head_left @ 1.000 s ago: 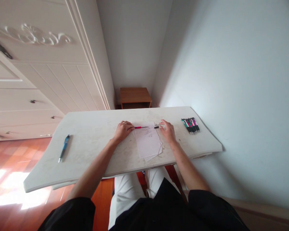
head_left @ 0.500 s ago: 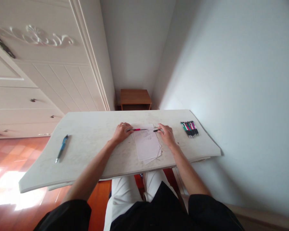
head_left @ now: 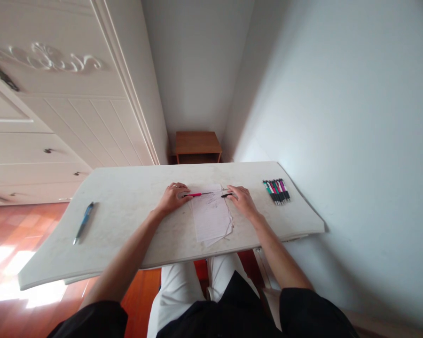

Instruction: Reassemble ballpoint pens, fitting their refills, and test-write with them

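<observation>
My left hand (head_left: 173, 199) is closed on a pink pen barrel (head_left: 196, 194), held nearly level above the paper. A thin dark refill (head_left: 207, 192) sticks out of the barrel's right end. My right hand (head_left: 244, 201) pinches a short black pen part (head_left: 226, 195), its narrow end facing the refill. A small gap separates the two pieces. Beneath them lie sheets of white paper (head_left: 211, 223) with dark scribbles near the top and a ragged right edge. My fingers hide the outer ends of both pieces.
A blue pen (head_left: 83, 223) lies alone at the left of the white table (head_left: 127, 188). Several pens (head_left: 277, 191) in different colours lie side by side at the right. A wall (head_left: 356, 141) borders the right side, and a small wooden cabinet (head_left: 198, 142) stands beyond the far edge.
The view has shifted slightly, so the table sits a little lower and further left. Both hands keep their hold on the pen pieces, with the gap about the same.
</observation>
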The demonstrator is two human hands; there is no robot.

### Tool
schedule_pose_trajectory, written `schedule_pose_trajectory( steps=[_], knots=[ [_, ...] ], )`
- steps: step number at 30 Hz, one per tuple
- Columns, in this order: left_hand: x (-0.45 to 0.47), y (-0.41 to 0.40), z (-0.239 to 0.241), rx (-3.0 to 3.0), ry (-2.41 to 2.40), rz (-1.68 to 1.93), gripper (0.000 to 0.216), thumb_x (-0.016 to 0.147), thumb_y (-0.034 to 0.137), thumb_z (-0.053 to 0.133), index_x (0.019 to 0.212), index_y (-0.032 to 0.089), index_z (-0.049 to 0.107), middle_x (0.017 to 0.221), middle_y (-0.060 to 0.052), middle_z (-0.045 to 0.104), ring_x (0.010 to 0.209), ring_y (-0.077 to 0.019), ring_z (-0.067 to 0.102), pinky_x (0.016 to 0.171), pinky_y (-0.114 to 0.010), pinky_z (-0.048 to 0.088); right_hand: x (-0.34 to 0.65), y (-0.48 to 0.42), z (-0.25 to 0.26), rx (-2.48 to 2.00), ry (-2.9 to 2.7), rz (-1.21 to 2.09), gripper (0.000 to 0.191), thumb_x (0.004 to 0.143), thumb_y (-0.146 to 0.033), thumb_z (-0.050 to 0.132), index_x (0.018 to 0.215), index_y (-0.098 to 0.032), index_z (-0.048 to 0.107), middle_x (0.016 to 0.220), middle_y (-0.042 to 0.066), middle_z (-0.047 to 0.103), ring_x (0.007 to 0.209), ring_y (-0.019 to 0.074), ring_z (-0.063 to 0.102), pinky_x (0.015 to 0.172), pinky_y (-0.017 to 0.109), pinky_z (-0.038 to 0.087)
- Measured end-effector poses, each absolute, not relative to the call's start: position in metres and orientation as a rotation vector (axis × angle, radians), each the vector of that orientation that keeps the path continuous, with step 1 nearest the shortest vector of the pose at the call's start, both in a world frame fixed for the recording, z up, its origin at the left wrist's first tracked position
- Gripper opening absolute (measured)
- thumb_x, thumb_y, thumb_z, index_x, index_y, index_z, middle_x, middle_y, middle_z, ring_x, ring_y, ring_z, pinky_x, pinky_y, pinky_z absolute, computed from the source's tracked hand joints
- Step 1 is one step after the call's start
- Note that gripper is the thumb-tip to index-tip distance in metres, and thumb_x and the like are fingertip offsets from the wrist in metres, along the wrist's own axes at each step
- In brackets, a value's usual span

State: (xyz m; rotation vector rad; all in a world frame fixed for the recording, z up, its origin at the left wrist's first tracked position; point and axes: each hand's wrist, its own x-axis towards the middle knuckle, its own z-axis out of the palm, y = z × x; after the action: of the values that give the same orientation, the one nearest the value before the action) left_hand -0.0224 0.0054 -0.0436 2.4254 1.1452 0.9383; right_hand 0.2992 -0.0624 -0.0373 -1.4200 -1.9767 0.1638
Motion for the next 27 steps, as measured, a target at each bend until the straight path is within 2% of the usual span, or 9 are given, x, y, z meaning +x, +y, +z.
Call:
schedule_pose_trajectory(
  steps=[9, 15, 20, 27],
  knots=[
    [-0.022, 0.002, -0.038, 2.406, 1.183, 0.917, 0.032, 0.082, 0.049, 0.065, 0.094, 0.022, 0.076, 0.101, -0.009, 0.07, 0.097, -0.0251, 0.062, 0.091, -0.041, 0.049, 0.315, -0.039, -0.03, -1.422, -2.084, 0.161, 0.025, 0.09, -0.02, 0.058, 0.113, -0.019, 0.068, 0.109, 0.01, 0.071, 0.104, 0.0261, 0.061, 0.094, 0.043, 0.047],
    [-0.023, 0.001, -0.037, 2.392, 1.215, 0.89, 0.032, 0.082, 0.051, 0.065, 0.093, 0.023, 0.077, 0.102, -0.008, 0.07, 0.098, -0.0243, 0.062, 0.091, -0.041, 0.05, 0.32, -0.021, -0.023, -1.411, -2.231, 0.261, 0.012, 0.087, -0.018, 0.064, 0.093, -0.019, 0.073, 0.097, 0.009, 0.07, 0.094, 0.0224, 0.06, 0.088, 0.037, 0.047],
    [-0.024, 0.001, -0.037, 2.406, 1.204, 0.877, 0.027, 0.082, 0.048, 0.066, 0.093, 0.026, 0.078, 0.102, -0.007, 0.07, 0.098, -0.0245, 0.062, 0.09, -0.041, 0.05, 0.318, -0.014, -0.025, -1.391, -2.228, 0.296, 0.01, 0.087, -0.016, 0.062, 0.081, -0.018, 0.07, 0.088, 0.007, 0.068, 0.088, 0.0211, 0.058, 0.084, 0.034, 0.046],
    [-0.026, 0.005, -0.041, 2.358, 1.168, 0.957, 0.026, 0.086, 0.046, 0.063, 0.091, 0.026, 0.078, 0.096, -0.006, 0.072, 0.093, -0.0219, 0.064, 0.086, -0.037, 0.052, 0.319, -0.022, -0.03, -1.357, -1.983, 0.312, 0.009, 0.092, -0.02, 0.054, 0.09, -0.019, 0.062, 0.088, 0.006, 0.067, 0.085, 0.0208, 0.06, 0.08, 0.034, 0.048]
  ],
)
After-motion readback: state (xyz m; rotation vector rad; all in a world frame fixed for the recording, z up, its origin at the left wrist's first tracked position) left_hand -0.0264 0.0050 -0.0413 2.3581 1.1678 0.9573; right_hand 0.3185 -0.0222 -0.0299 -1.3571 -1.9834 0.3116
